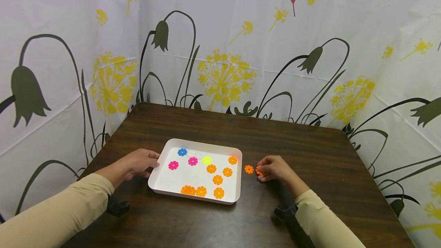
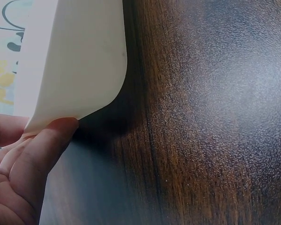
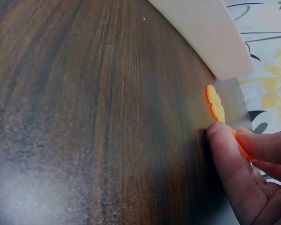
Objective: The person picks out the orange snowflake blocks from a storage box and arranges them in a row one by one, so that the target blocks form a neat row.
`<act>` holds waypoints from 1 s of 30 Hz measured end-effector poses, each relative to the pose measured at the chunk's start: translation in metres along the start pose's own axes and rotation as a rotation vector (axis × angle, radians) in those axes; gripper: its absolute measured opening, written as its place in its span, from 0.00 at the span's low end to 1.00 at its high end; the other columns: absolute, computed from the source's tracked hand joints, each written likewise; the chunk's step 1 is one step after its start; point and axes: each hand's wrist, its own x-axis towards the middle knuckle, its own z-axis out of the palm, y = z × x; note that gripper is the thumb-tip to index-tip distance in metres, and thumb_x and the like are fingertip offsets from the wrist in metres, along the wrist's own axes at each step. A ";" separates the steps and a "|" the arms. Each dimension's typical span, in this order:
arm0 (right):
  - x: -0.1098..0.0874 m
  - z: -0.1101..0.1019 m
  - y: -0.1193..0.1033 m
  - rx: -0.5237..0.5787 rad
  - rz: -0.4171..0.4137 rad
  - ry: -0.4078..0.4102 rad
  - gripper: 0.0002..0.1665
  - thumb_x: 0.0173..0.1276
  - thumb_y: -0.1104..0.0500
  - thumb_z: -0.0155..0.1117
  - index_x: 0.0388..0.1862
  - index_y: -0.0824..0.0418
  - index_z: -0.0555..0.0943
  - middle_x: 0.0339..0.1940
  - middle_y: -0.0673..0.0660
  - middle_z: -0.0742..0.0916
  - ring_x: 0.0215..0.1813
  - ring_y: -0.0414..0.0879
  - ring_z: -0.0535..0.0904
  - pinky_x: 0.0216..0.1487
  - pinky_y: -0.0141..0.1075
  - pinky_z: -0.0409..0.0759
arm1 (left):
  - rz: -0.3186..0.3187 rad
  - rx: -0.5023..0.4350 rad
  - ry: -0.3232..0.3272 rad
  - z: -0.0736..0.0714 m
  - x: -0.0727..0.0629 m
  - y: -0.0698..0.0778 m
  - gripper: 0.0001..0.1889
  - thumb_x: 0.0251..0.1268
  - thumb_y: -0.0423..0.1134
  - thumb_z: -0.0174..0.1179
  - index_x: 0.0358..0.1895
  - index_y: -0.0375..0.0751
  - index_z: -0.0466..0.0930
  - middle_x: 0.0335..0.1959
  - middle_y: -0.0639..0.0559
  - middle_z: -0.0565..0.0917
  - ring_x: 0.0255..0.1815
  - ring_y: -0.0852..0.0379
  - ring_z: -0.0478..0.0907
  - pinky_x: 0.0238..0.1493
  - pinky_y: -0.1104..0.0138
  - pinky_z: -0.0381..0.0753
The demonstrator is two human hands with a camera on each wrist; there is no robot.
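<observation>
Bright head view, dimmer wrist views, tabletop (image 2: 206,112) glare (whitish, hazy)

The left arm (image 1: 58,208) and right arm (image 1: 325,219) reach forward, slanting inward, in pale sleeves (image 1: 82,196) that leave both wrists (image 1: 116,171) bare. The left hand (image 1: 142,162) pinches between thumb and fingers; the right hand (image 1: 275,168), well apart from it, also pinches, its fingertips pointing left.

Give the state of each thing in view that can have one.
White tray: open side up
Left hand: gripping tray's left side
Held orange disc: partly covered
Right hand: pinching it
Neighbouring orange disc: outside tray; whether attached, unclear
Blue disc: in tray
Pink discs: in tray, apart
Yellow disc: in tray
Other orange discs: in tray, some overlapping
</observation>
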 end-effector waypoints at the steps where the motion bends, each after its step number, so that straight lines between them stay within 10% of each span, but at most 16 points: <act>1: 0.000 0.001 -0.001 -0.013 -0.001 0.005 0.16 0.65 0.68 0.65 0.49 0.77 0.76 0.29 0.62 0.86 0.26 0.48 0.86 0.32 0.42 0.87 | -0.001 -0.001 -0.001 0.000 0.000 0.000 0.25 0.70 0.34 0.55 0.66 0.25 0.67 0.57 0.31 0.77 0.44 0.49 0.80 0.43 0.58 0.86; 8: 0.005 0.008 -0.005 -0.126 0.004 0.068 0.11 0.63 0.68 0.66 0.43 0.72 0.77 0.26 0.61 0.84 0.21 0.47 0.84 0.26 0.42 0.86 | -0.014 -0.004 0.003 0.000 -0.001 0.000 0.25 0.71 0.34 0.55 0.67 0.25 0.67 0.58 0.31 0.77 0.44 0.48 0.81 0.44 0.58 0.86; 16: 0.004 0.012 -0.010 -0.625 -0.014 0.203 0.11 0.60 0.55 0.73 0.34 0.57 0.80 0.21 0.54 0.83 0.19 0.47 0.78 0.19 0.37 0.78 | -0.003 -0.005 -0.003 -0.001 -0.001 -0.001 0.25 0.71 0.34 0.54 0.67 0.24 0.66 0.58 0.30 0.76 0.44 0.48 0.80 0.44 0.58 0.86; 30: 0.001 0.009 -0.014 -0.651 -0.037 0.178 0.09 0.65 0.53 0.69 0.34 0.57 0.79 0.22 0.54 0.82 0.20 0.46 0.77 0.20 0.36 0.78 | -0.022 0.001 0.002 0.000 0.004 -0.003 0.25 0.71 0.35 0.55 0.67 0.26 0.66 0.59 0.31 0.76 0.44 0.48 0.80 0.45 0.58 0.86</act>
